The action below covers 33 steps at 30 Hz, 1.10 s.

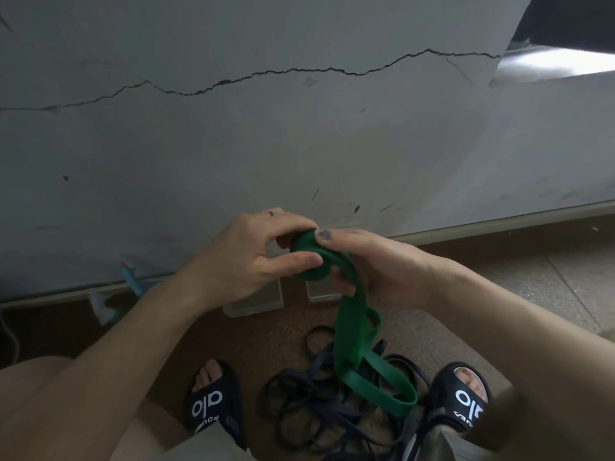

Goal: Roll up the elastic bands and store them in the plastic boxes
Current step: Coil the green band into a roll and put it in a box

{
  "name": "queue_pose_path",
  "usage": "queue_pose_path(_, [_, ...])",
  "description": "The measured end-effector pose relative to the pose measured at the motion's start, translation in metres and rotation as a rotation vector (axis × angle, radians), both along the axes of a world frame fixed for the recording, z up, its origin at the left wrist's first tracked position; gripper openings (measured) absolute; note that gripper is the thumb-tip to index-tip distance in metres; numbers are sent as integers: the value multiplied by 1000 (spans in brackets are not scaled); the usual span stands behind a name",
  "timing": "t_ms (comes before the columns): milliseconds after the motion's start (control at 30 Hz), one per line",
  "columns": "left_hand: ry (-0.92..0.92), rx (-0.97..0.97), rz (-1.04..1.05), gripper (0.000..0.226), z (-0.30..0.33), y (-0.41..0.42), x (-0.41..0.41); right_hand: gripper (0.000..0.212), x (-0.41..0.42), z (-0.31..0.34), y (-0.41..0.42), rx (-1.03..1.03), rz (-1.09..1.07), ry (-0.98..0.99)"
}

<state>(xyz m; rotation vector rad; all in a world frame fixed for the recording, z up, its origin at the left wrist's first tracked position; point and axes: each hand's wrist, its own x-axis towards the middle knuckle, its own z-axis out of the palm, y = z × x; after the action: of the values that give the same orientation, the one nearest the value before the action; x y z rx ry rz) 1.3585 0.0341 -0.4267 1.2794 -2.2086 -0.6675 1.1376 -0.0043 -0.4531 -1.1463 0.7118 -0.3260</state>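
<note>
Gripping green band (349,327) roll, left hand (253,257) and right hand (379,264), above plastic boxes (256,301) near wall edge.

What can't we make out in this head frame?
- Plastic boxes: mostly behind the left hand and right hand; contents unreadable.
- Green elastic band: the fingers cover the coil's turns.
- Black bands on the floor: too tangled to count.
- Blue-and-white object by the wall: blurred, unidentifiable.
- Sandals: bottom edge and legs cut them off.
</note>
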Motion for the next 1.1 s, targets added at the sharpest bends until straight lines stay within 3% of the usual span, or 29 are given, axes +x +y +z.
queue_pose_path(167, [114,5,47,35,1,1,-7,25,-2,4,-5,65,26,-90])
queue_pose_path(333, [-36,143,-6,47,-2,3,-5,49,-2,1,0,-168,-100,191])
queue_pose_path(433, [-75,134,-37,41,-7,2,-10,58,4,-4,8,-204,-122,264])
queue_pose_path(633, [103,141,29,28,-4,0,-5,45,-7,8,-2,57,36,35])
queue_pose_path(733, [74,143,38,32,-2,0,-4,50,-6,1,-4,51,-15,-5])
queue_pose_path(867, [-30,160,-17,44,-1,-1,-5,54,1,-6,0,-73,-71,137])
queue_pose_path(967, [7,146,-19,42,-3,0,-7,56,0,-7,0,16,23,118])
queue_pose_path(1100, [131,144,12,33,-5,1,-8,51,-6,-5,-2,130,97,-50])
